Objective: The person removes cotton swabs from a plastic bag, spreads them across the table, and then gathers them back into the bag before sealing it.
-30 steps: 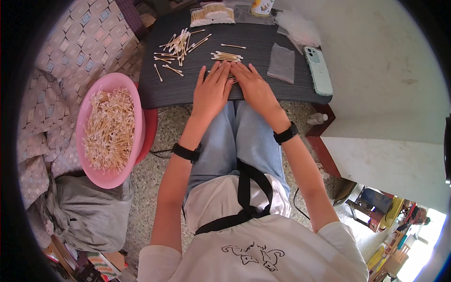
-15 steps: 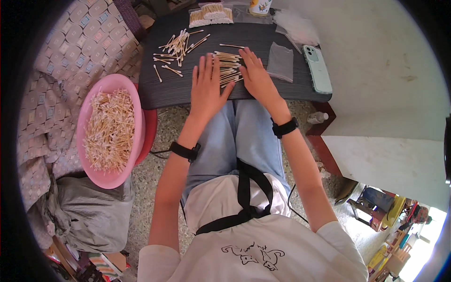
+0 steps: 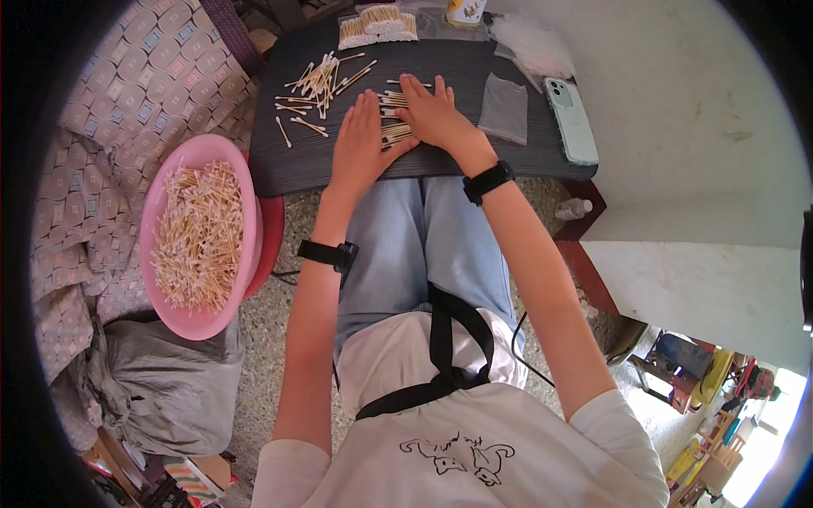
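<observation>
White-tipped sticks lie by the left hand, fingers together, partly hidden by the right hand, fingers spread. Pushing hard could roll them far.

Pale phone near the wall — patterned fabric far left.

Right grip blocks the right ends of the swab row, so can't count them, and no idea if the left grip actually touches any. Cup gets chopped by the top edge, shirt by the bottom, the bowl hides part of some red thing, and the far-right clutter's too small and blurry.
</observation>
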A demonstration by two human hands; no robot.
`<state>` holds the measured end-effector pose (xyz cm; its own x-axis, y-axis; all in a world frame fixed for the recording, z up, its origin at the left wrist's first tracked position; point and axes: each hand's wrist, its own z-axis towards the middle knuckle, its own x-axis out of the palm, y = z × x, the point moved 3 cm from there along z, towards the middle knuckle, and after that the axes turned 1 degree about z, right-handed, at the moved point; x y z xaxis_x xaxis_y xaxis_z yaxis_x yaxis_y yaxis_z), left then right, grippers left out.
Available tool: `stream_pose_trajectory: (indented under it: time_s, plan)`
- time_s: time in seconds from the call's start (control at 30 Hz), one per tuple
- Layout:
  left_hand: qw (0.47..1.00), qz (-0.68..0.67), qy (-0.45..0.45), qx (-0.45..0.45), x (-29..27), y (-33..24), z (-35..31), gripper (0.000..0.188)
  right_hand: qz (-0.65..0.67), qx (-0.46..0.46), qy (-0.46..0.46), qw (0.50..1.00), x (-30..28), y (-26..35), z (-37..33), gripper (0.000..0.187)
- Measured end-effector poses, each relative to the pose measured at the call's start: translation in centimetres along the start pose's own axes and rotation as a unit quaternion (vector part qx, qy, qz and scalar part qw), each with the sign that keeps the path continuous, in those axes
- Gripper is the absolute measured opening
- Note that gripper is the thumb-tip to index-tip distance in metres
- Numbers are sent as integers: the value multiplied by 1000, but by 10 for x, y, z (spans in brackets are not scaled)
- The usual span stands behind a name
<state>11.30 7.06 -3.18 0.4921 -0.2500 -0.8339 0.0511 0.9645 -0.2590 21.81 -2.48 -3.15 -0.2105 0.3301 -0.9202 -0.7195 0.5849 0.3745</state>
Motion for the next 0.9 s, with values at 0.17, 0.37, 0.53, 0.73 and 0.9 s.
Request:
stream_pose_trajectory:
  time_s: [0.17,0.37,0.53,0.73,0.9]
  plan:
    - [1000,16,6,-8,3,3,-2,79,-1,-78,-11,997,-3,-1,-21,55]
    - [996,-69,1,-64,8,6,4,64,87,-121,-93,984,-4,-11,-33,48]
    - [989,-117,0,-89,11,3,19,53,90,-109,-165,976,-1,-8,-33,46]
    - [972,-192,7,-134,3,-4,15,47,149,-116,-149,971,-10,-11,-40,40]
    - [925,-327,-51,-185,7,7,19,49,249,-83,-213,941,-15,-2,-36,32]
